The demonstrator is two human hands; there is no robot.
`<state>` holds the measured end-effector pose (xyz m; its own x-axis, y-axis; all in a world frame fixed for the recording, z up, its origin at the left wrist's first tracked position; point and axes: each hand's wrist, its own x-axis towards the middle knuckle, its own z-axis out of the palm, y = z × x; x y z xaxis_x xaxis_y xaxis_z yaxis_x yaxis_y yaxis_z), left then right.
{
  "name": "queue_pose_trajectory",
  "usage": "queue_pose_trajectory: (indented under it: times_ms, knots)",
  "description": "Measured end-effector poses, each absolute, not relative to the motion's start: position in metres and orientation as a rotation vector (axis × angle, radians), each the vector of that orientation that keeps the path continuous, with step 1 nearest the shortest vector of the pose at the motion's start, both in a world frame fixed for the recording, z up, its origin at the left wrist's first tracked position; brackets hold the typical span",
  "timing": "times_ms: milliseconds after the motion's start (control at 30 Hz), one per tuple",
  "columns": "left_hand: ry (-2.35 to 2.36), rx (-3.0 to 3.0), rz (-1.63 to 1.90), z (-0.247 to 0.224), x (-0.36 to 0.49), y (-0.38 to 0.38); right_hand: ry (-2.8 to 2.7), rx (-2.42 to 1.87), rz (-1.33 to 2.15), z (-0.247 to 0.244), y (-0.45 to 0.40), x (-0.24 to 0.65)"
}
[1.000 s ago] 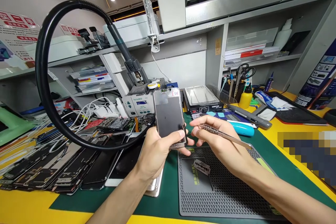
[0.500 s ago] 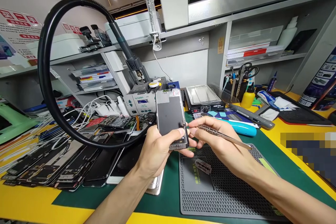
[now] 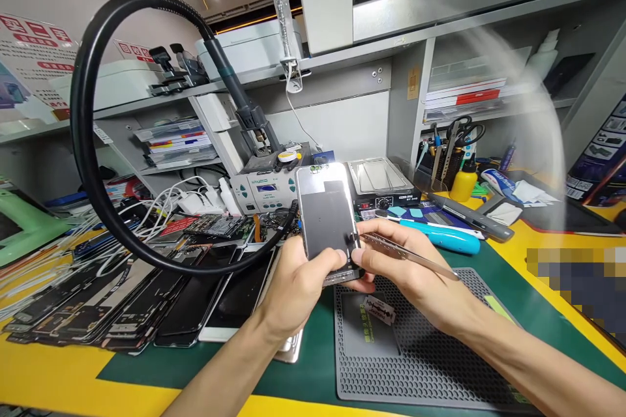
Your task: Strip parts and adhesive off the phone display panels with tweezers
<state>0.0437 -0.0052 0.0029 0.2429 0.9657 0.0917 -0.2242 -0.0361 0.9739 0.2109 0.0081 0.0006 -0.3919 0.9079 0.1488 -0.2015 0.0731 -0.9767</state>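
Observation:
A phone screen assembly (image 3: 323, 212), its inner side facing me, is held above the bench. My left hand (image 3: 298, 280) grips its lower left, the thumb lying across the lower part. At the lower right edge, my right hand (image 3: 401, 257) touches the assembly with thumb and fingers. A thin perforated metal tool (image 3: 415, 257) is also held in that hand, pointing down to the right. Below the hands, a razor blade (image 3: 379, 310) lies on a grey honeycomb mat (image 3: 364, 381).
Rows of phone parts (image 3: 141, 300) lie at left under a black hose (image 3: 81, 117). A rework station (image 3: 264, 192) and a heating plate (image 3: 379, 186) stand behind. At right are a turquoise tool (image 3: 452, 239) and a yellow bottle (image 3: 463, 181).
The screen assembly has shifted slightly right and now reflects light near its top. My right thumb has come onto its lower right edge. A pale blurred arc now shows at the upper right.

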Motion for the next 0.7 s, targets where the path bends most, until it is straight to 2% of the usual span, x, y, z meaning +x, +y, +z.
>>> queue_pose_trajectory:
  times_ms: [700]
  knots:
    - [0.921,1.347,1.213,-0.0006,0.0469,-0.0099,-1.283,-0.837,1.531,0.0004,0.0123,0.2081]
